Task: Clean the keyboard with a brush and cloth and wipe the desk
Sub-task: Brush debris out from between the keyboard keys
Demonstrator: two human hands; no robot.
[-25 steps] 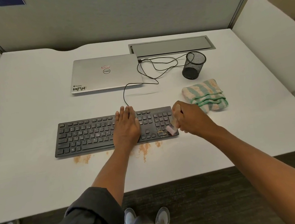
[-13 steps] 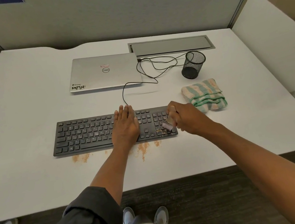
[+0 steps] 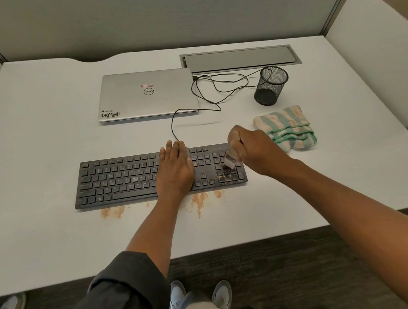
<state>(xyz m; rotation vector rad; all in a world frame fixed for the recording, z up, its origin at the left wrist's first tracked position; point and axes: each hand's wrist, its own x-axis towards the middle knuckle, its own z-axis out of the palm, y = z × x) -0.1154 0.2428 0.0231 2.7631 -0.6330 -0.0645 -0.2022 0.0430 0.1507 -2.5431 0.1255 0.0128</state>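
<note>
On the white desk (image 3: 46, 173) a black keyboard (image 3: 123, 179) lay crosswise, its cable running toward twelve o'clock to a closed silver laptop (image 3: 146, 93). The left hand (image 3: 175, 169) rested flat on the keys, fingers straight and close together, pointing toward twelve o'clock, holding nothing. At three o'clock from it, apart from it, the right hand (image 3: 255, 149) was curled round the handle of a small brush (image 3: 230, 160), whose pale bristles met the number pad at the keyboard's right end. The keys just at six o'clock of the bristles carried orange-brown crumbs (image 3: 225, 178). More orange dust (image 3: 200, 202) streaked the desk along the keyboard's near edge, in patches at six o'clock of its left half and of its right half. A striped green and peach cloth (image 3: 287, 127), folded, lay on the desk at two o'clock from the right hand, just beside it. A black mesh pen cup (image 3: 270, 86) stood at twelve o'clock from the cloth, near the loose loops of cable.
</note>
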